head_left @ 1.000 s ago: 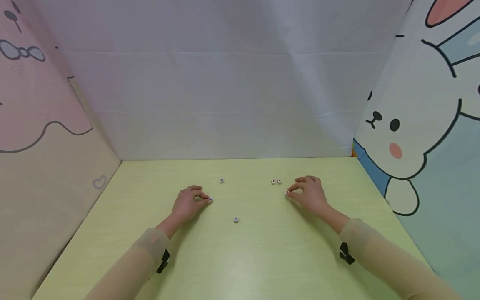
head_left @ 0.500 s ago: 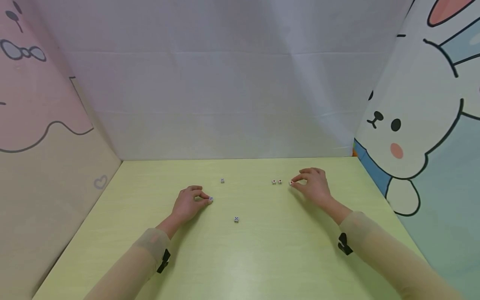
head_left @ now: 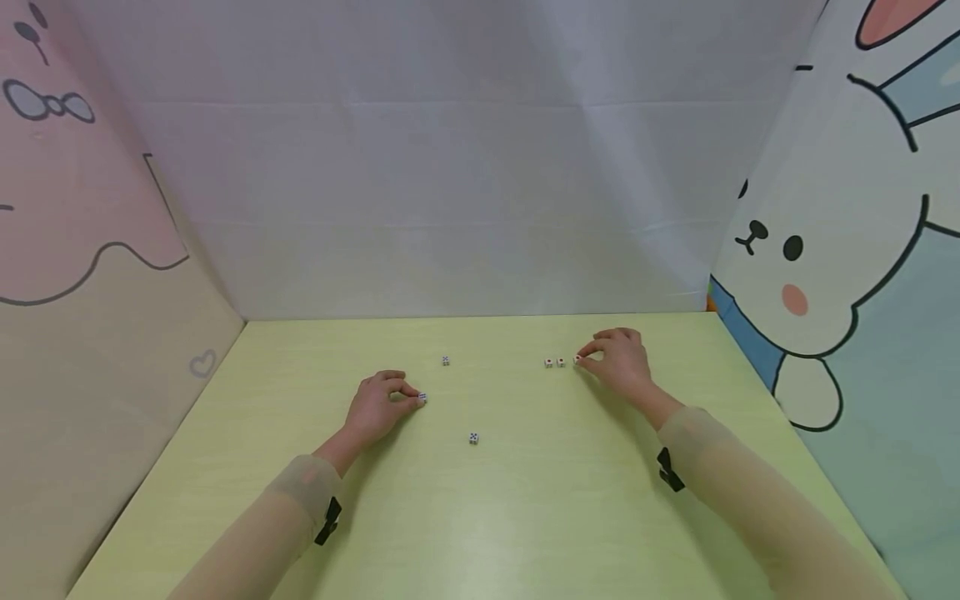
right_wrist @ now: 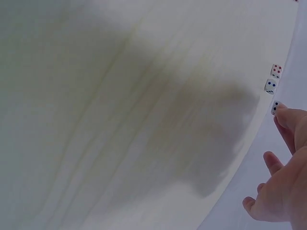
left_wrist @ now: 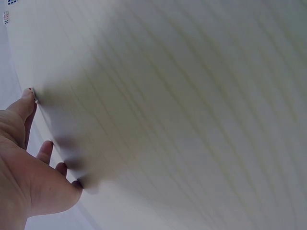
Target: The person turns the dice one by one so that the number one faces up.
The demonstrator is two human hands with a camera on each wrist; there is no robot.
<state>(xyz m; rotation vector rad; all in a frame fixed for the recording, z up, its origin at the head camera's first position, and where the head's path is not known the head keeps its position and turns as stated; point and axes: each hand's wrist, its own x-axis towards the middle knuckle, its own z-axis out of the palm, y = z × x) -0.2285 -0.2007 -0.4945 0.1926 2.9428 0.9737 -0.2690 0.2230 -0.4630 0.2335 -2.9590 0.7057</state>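
Between thumb and index finger, my left hand (head_left: 380, 407) pinches a small white die (head_left: 422, 398) at the table's left middle; in the left wrist view this die (left_wrist: 33, 95) is mostly hidden by the fingertips. My right hand (head_left: 619, 364) pinches another die (head_left: 577, 360) farther back on the right. Just left of it, two dice sit side by side, a left one (head_left: 549, 362) and a right one (head_left: 561, 362), a small gap from the held die. In the right wrist view the held die (right_wrist: 275, 107) shows dark pips.
A lone die (head_left: 446, 361) lies toward the back, and another die (head_left: 473, 438) lies nearer the front middle. The pale yellow table (head_left: 480, 517) meets a white back curtain (head_left: 465, 208), with cartoon-printed panels at left and right.
My right hand has carried its die away toward the table's back, first slightly right, then left toward the pair of dice. The left hand stays in place with its die.
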